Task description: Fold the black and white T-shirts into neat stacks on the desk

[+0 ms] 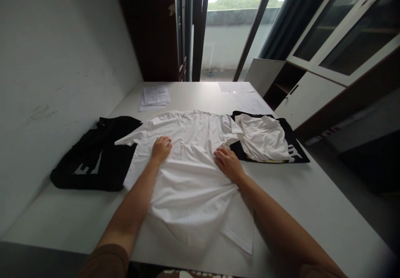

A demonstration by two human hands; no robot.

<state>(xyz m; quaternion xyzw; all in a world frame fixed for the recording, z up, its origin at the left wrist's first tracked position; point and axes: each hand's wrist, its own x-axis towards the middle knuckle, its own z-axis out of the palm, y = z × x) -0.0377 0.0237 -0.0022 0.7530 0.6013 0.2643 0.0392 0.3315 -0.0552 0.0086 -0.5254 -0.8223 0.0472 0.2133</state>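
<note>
A white T-shirt [187, 174] lies spread over the table in front of me, its collar toward the far side and its body creased. On the shirt's left part rests my left hand [161, 149], palm down, fingers slightly bent over the fabric. At the right side edge, just below the sleeve, my right hand [229, 163] lies palm down with its fingers extended on the cloth. No fabric shows pinched in either hand, though the undersides of the fingers are hidden. The lower right corner of the hem is skewed outward.
Left of the shirt is a folded black garment [96, 157] with white print. To the right, a crumpled white garment [264, 138] lies on a black one [300, 151]. Paper sheets [155, 96] lie farther back on the white table [325, 211]. A wall [62, 82] borders the left side.
</note>
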